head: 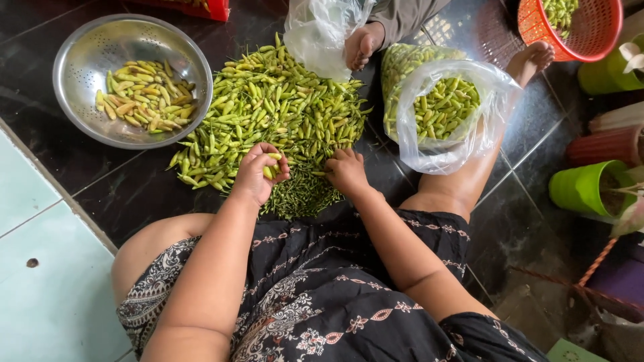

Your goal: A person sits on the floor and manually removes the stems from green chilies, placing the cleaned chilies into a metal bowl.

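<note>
At the left, a steel bowl [80, 60] with yellowish chillies stands on the dark floor [60, 161], beside a big pile of green chillies [268, 100]. The left hand [258, 175] has its fingers closed around a few chillies at the pile's near edge, above a small heap of stems [302, 196]. The right hand [347, 171] rests curled on the pile, but I cannot tell if it grasps anything; further right is a clear plastic bag [469, 137] of chillies.

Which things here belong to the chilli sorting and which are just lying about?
In use: left hand holding chillies; right hand on the chilli pile; stem heap; steel bowl; clear bag.
Lying about: green pots; orange basket.
</note>
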